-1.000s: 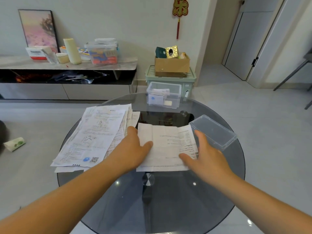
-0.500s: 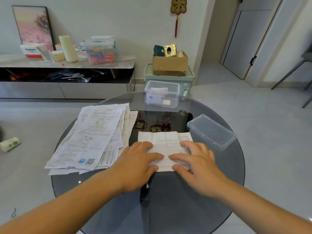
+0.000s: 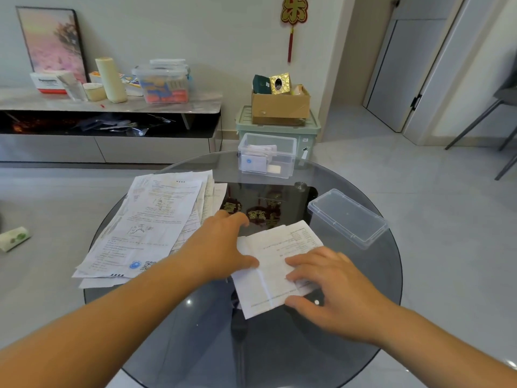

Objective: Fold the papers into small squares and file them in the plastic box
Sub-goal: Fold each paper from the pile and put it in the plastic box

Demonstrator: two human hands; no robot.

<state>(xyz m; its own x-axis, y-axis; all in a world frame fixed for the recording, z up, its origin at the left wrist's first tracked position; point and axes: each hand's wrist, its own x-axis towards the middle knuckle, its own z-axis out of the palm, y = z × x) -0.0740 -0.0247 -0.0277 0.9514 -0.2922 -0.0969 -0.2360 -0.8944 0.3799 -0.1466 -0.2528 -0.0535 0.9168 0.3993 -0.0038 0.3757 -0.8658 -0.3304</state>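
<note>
A folded white paper lies on the round glass table, turned at a slant. My left hand lies flat on its left edge, thumb on the sheet. My right hand presses on its right side with spread fingers, thumb near the lower corner. A stack of unfolded printed papers lies to the left. The clear plastic box at the table's far edge holds several small folded papers. Its clear lid lies to the right.
Behind the table stand a green crate with a cardboard box on it, and a low cabinet with containers along the wall. A tissue pack lies on the floor at left. Chair legs show at far right.
The folded paper has rotated to a slant and slid slightly nearer. My left hand has moved to its left edge and my right hand to its lower right side.
</note>
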